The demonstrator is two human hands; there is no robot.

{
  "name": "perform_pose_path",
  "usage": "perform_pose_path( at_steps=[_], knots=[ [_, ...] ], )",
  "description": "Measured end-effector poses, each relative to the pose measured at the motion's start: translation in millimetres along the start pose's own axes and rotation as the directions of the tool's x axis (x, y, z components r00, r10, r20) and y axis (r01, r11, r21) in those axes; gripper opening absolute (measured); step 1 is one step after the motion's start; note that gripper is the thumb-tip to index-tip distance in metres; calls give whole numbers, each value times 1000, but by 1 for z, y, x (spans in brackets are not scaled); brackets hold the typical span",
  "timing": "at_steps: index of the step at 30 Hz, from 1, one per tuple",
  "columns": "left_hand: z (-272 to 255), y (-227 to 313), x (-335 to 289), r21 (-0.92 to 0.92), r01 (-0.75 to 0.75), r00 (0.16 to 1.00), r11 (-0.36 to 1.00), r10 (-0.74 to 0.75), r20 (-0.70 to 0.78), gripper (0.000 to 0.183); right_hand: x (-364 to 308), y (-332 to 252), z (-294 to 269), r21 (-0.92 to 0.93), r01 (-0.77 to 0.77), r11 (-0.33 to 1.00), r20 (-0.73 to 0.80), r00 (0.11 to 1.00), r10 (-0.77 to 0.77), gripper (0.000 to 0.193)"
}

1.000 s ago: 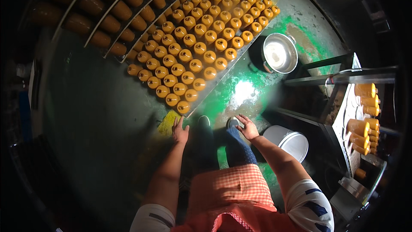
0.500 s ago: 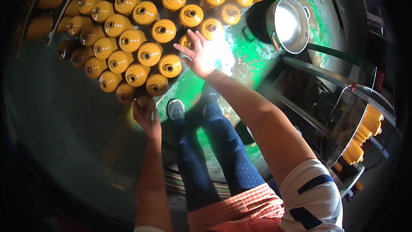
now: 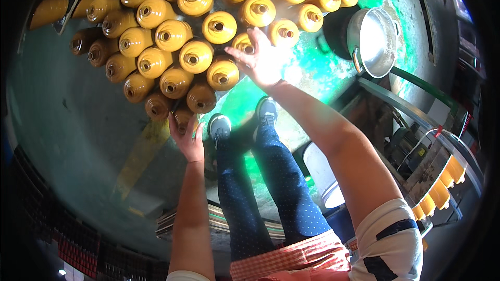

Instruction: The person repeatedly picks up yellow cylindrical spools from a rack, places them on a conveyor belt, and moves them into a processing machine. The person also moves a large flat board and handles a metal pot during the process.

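Observation:
Glossy yellow-orange bottles [image 3: 219, 27] with narrow necks and dark mouths stand upright in close rows at the upper left. At the near corner of the group, my left hand [image 3: 188, 143] curls its fingers and thumb around the lower side of a shaded bottle [image 3: 185, 119]. My right hand [image 3: 260, 62] reaches the right-hand edge of the rows with its fingers spread around a bottle [image 3: 243, 44]. Strong glare washes out part of that hand, so how firmly it touches cannot be told.
A round metal pot [image 3: 372, 41] with side handles stands at the upper right. Below it is a metal frame [image 3: 398, 99], with more yellow-orange pieces [image 3: 440, 193] on a rack. A white bucket [image 3: 323, 177] stands right of my legs. My shoes [image 3: 220, 126] rest on the green-stained floor [image 3: 239, 101].
The whole view has shifted, bringing the pot and most bottles further right in the picture. Both hands stay at the same bottles. More of the white bucket shows beside my legs.

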State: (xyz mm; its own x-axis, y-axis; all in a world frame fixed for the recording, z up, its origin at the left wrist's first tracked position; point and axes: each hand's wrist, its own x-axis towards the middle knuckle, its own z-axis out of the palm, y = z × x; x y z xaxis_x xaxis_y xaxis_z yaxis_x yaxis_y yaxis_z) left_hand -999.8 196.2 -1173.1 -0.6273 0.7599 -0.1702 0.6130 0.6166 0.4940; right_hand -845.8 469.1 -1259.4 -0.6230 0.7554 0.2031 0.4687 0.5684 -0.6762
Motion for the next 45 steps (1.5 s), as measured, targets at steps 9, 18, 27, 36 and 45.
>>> perform_pose_path(
  at_steps=[9, 18, 27, 36, 45],
  knots=[
    [-22, 13, -5, 83, 21, 994, 996, -30, 107, 45, -17, 4, -20, 43, 59, 997, -44, 997, -57, 59],
    [-151, 168, -33, -148, -37, 933, 988, 88, 350, 48, -116, -36, -254, 297, -345, 890, 163, 937, 309, 52],
    [-266, 469, -67, -484, -165, 496, 859, 496, 712, 41, -281, -212, -617, 480, -668, 569, -36, 633, 774, 51],
    [-242, 729, -200, -588, 392, -13, 707, 643, 765, 62, -457, -370, -801, 928, -109, 355, -371, -232, 899, 66],
    [-108, 805, -457, 270, 672, -575, 690, 256, 777, 47, -615, -340, -784, 493, 861, 128, 133, -220, 966, 53]
  ],
)
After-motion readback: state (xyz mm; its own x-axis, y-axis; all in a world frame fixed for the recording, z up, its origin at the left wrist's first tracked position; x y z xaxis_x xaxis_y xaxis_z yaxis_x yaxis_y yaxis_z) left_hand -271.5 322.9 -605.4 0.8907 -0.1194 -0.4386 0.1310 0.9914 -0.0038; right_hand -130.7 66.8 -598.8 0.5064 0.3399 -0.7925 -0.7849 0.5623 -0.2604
